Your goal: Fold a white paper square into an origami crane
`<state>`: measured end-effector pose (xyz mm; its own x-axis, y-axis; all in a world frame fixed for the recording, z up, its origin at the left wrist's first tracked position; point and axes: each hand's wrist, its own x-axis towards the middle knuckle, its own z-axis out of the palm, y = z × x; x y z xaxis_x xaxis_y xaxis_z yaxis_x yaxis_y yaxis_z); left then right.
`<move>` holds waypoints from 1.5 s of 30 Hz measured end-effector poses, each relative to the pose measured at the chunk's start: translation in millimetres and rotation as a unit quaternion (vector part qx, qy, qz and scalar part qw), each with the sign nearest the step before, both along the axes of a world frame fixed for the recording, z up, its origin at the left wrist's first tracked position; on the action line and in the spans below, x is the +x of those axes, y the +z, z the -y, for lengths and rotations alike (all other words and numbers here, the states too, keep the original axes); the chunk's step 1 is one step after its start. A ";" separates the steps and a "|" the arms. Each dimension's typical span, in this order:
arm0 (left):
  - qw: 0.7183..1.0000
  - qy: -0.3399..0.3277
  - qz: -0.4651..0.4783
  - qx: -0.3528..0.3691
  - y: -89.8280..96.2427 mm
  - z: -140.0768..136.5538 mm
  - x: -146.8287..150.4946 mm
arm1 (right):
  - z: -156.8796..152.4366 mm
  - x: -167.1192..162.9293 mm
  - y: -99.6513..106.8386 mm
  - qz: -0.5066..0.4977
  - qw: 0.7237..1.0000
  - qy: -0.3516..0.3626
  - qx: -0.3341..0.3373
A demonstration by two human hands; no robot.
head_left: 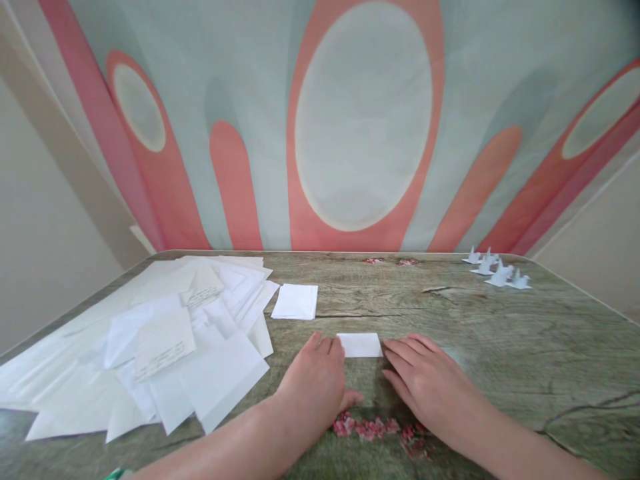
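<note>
A small white folded paper rectangle [360, 345] lies flat on the wood-patterned table between my two hands. My left hand [317, 373] rests at its left end, fingertips touching the edge and thumb stretched apart toward the right. At the right end, my right hand [430, 380] lies with fingers extended, their tips at the paper's edge and the thumb spread below. Neither hand is closed around the paper. Just beyond my left hand sits a neat stack of white square paper [295, 302].
A large spread of loose white sheets [230, 373] covers the table's left side, with some printed pieces [165, 340] on top. Several folded white paper cranes [500, 273] stand at the far right. A patterned curtain [270, 167] hangs behind the wood-patterned table [500, 333].
</note>
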<state>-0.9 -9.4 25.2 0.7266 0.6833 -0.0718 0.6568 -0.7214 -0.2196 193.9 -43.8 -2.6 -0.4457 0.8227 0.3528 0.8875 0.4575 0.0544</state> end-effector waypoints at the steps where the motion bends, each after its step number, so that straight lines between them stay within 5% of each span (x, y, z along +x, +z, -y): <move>1: 1.000 0.000 0.002 0.004 -1.1 0.3 0.5 | -0.9 -0.5 -2.2 -0.002 1.000 0.003 0.016; 10: 1.000 -0.001 0.015 0.018 -13.2 -0.9 4.8 | -8.4 -3.7 -19.5 0.006 0.998 0.053 0.028; 45: 0.999 0.015 0.011 -0.044 15.0 -4.7 0.1 | -13.6 2.5 -20.0 0.013 0.998 0.050 0.037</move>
